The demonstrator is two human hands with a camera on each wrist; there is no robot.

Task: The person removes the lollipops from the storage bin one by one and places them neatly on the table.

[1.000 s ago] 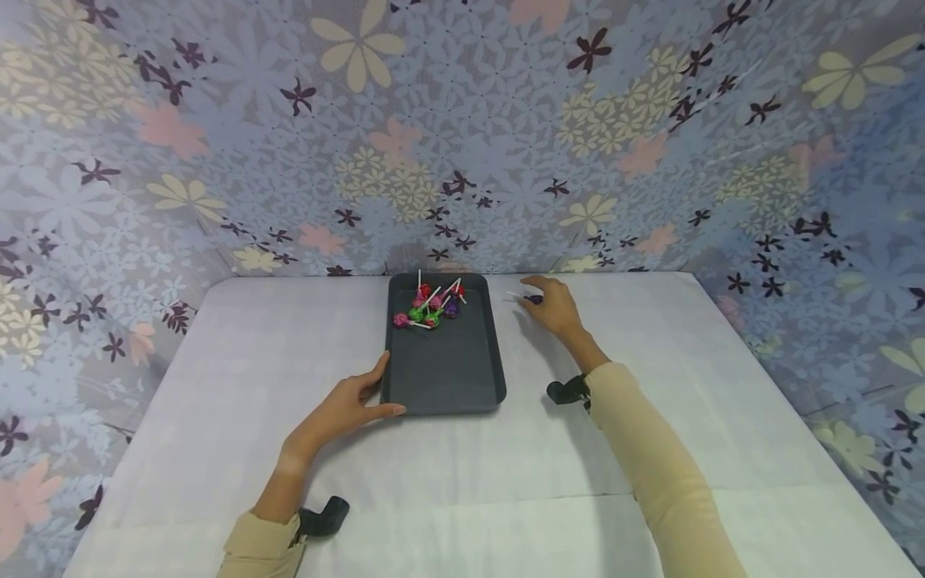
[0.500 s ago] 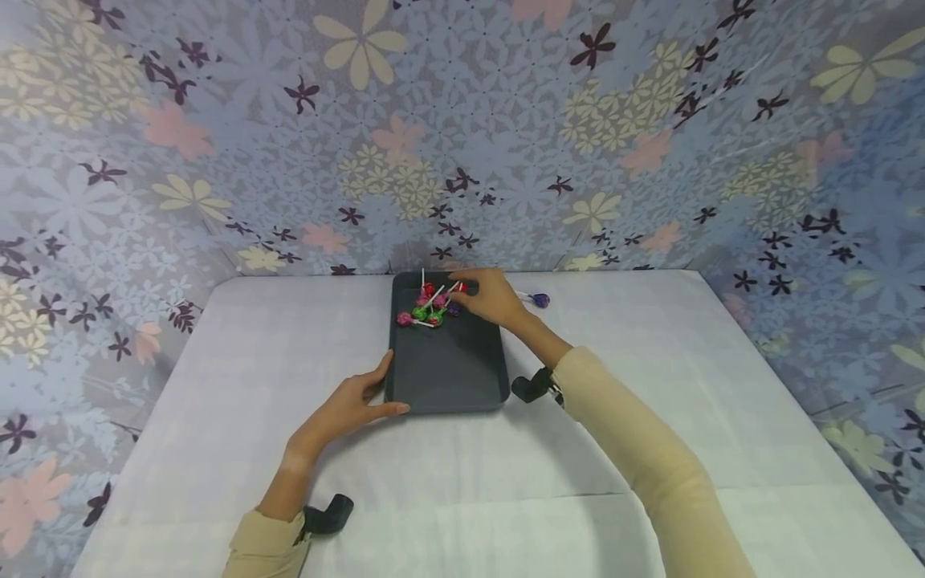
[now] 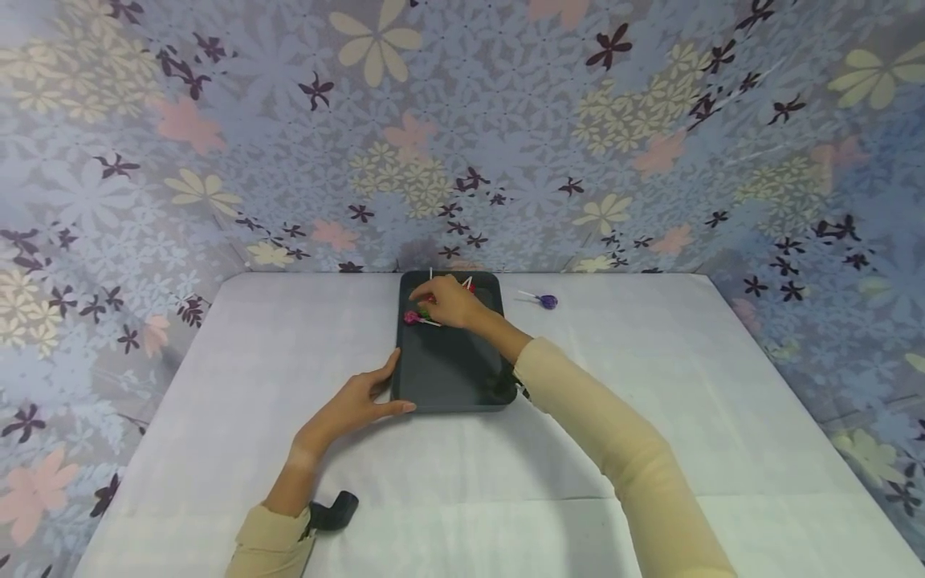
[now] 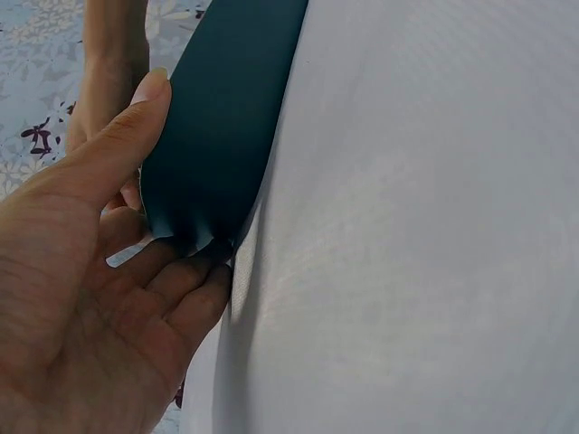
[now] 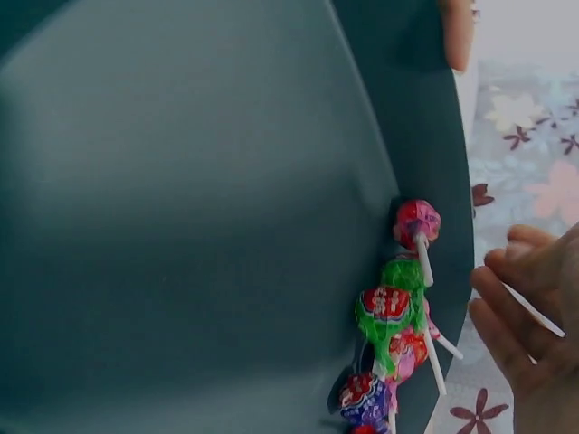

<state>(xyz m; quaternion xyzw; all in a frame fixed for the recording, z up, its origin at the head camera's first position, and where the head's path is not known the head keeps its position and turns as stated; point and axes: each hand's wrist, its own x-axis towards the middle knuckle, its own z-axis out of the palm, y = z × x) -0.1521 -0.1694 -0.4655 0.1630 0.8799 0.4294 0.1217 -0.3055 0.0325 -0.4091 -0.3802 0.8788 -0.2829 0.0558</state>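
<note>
A dark grey baking tray (image 3: pixel 451 373) lies on the white cloth. My left hand (image 3: pixel 354 401) holds its near left corner; in the left wrist view, thumb and fingers bend about that corner of the tray (image 4: pixel 226 99). Over the far end of the tray hovers my right hand (image 3: pixel 450 302), partly hiding a heap of wrapped lollipops. In the right wrist view, a pink lollipop (image 5: pixel 417 221), a green one (image 5: pixel 384 307) and a purple one (image 5: pixel 366 400) lie along the tray's side. The right hand (image 5: pixel 534 307) has loosely bent fingers and nothing visible between them.
A blue-purple lollipop (image 3: pixel 548 302) lies on the cloth (image 3: pixel 614 377) right of the tray. Flower-patterned fabric (image 3: pixel 506 144) stands behind the table and at both sides.
My right hand has moved left from beside the lone lollipop on the cloth to over the heap in the tray. That lollipop stays on the cloth. The left hand keeps its hold on the tray.
</note>
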